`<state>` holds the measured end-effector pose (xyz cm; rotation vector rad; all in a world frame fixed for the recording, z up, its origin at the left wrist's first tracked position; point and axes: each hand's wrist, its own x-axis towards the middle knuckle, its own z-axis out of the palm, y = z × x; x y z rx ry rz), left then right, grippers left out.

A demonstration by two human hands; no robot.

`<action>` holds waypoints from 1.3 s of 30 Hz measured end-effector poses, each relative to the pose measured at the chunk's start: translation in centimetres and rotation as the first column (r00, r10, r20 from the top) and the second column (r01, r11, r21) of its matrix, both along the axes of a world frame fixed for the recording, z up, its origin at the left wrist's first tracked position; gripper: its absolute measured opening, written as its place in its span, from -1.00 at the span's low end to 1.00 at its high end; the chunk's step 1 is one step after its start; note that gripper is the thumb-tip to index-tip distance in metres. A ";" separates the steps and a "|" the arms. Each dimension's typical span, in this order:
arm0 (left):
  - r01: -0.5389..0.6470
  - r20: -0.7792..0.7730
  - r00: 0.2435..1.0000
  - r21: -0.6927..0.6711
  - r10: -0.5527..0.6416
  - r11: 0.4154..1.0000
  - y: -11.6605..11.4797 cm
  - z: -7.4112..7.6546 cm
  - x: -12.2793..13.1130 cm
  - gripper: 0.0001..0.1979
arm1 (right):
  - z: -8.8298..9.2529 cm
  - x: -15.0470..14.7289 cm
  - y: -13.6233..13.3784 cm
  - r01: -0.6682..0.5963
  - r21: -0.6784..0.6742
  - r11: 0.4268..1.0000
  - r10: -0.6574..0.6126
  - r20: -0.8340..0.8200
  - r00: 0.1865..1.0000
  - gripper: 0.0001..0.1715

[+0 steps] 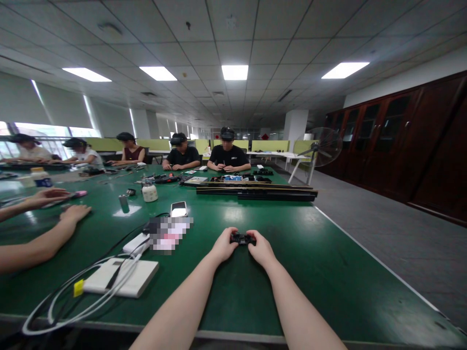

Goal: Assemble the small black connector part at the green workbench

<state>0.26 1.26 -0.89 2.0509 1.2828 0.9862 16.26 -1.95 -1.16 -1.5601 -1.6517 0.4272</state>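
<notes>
Bare forearms (pixel 178 301) stretch over the near edge of the green surface (pixel 314 272) to the left hand (pixel 224 244) and right hand (pixel 261 248), whose fingers (pixel 232 231) are curled nearly closed on opposite ends of a small black device (pixel 242 238). It sits level between them, though whether it touches the surface is hard to make out. To the left lie a white box (pixel 142 275) and looped cables (pixel 40 333), while long black bars (pixel 277 195) rest beyond the hands.

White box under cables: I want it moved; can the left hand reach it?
Probably yes: nothing visible blocks the left hand from the white box, though that hand holds a black part.
</notes>
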 end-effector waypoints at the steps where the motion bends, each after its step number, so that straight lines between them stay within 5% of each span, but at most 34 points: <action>1: 0.000 -0.001 1.000 0.006 0.000 1.000 0.0 0.0 0.0 -0.56 | 0.0 0.0 0.0 0.007 0.000 1.000 -0.007 -0.011 1.000 -0.50; 22: 0.029 -0.014 1.000 0.091 -0.028 0.995 0.4 -0.5 -0.2 -0.60 | 1.3 -0.6 -1.0 -0.009 0.001 1.000 0.009 0.113 0.994 -0.70; 39: 0.060 -0.010 0.998 -0.009 -0.060 0.998 0.4 -0.5 -0.1 -0.58 | 1.1 -0.7 -0.9 0.006 -0.003 1.000 -0.005 0.189 0.982 -0.75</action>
